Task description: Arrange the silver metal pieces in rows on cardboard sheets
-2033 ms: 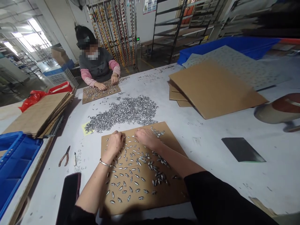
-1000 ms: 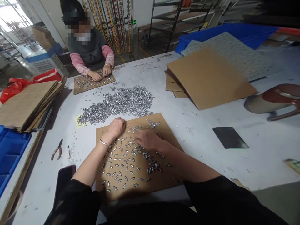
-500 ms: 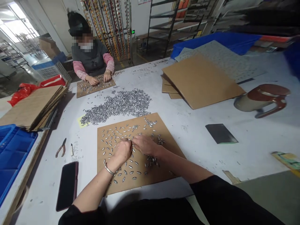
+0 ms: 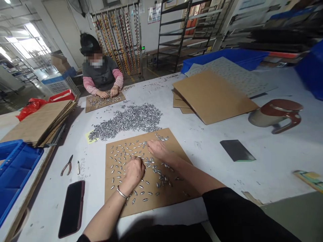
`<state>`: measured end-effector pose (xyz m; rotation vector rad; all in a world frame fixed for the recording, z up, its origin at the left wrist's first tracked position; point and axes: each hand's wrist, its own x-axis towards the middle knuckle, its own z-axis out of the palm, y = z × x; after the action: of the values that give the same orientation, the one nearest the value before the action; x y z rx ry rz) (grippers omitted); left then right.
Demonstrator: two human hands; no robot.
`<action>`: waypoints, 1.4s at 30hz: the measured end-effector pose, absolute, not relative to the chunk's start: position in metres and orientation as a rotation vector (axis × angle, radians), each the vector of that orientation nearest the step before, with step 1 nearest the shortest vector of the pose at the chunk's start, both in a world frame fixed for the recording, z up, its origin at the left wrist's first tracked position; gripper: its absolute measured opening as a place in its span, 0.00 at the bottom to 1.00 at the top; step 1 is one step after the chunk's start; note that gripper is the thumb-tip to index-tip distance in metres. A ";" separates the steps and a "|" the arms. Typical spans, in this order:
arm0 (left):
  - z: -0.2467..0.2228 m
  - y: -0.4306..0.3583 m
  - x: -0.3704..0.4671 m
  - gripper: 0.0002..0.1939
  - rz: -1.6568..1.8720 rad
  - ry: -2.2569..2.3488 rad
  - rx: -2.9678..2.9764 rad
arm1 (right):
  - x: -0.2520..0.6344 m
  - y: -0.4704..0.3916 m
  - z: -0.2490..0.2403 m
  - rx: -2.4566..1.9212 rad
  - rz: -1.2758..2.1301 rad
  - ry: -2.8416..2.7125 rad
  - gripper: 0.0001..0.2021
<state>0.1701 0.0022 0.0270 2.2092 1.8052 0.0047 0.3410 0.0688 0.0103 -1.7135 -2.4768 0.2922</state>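
A brown cardboard sheet [image 4: 176, 141] lies in front of me, with small silvery spindle-shaped metal pieces [image 4: 117, 167] spaced out over its left and middle. Looser clusters of the same pieces [image 4: 163, 180] sit toward its right. My left hand [image 4: 135, 170] rests on the middle of the sheet, fingers curled down and closed; what they hold is hidden. Farther up, my right hand [image 4: 158, 149] has its fingers pinched together beside some pieces near the sheet's far part. Whether a piece is between those fingertips I cannot make out. A large heap of pieces [image 4: 131, 119] lies beyond the sheet.
Pliers [image 4: 67, 166], a small pointed tool [image 4: 78, 167] and a phone [image 4: 72, 208] lie at left, near a blue crate [image 4: 15, 174]. At right are stacked cardboard sheets [image 4: 214, 97], a jug [image 4: 275, 114] and a dark block [image 4: 237, 150]. A co-worker [image 4: 102, 75] sits across the table.
My hands were together over the sheet's middle and are now apart. The left has come nearer to me; the right has moved farther up the sheet. The whole view has shifted slightly.
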 end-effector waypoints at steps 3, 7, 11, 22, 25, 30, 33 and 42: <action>0.032 0.011 0.161 0.09 0.149 1.814 2.149 | 0.334 0.073 0.012 -1.663 0.231 -2.568 0.13; 0.045 0.038 0.137 0.09 0.237 1.903 2.053 | 0.328 0.068 0.007 -1.580 0.219 -2.644 0.15; 0.052 0.073 0.119 0.09 0.198 1.908 2.043 | 0.339 0.069 0.006 -1.567 0.317 -2.588 0.15; 0.046 0.158 0.123 0.08 -0.049 1.783 2.121 | 0.366 0.090 0.019 -1.697 0.300 -2.535 0.14; 0.045 0.164 0.125 0.08 -0.132 1.704 2.145 | 0.364 0.096 0.021 -1.707 0.308 -2.547 0.14; 0.046 0.168 0.124 0.09 -0.161 1.681 2.198 | 0.353 0.113 0.022 -1.695 0.336 -2.579 0.13; 0.046 0.167 0.122 0.09 -0.115 1.721 2.248 | 0.348 0.124 0.021 -1.700 0.367 -2.617 0.11; 0.042 0.139 0.153 0.13 0.019 1.516 2.396 | 0.349 0.133 0.014 -1.808 0.341 -2.535 0.14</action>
<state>0.1535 0.1386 0.0422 2.3960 1.5159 0.0194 0.3487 0.1333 0.0145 -1.8075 -2.5354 0.3413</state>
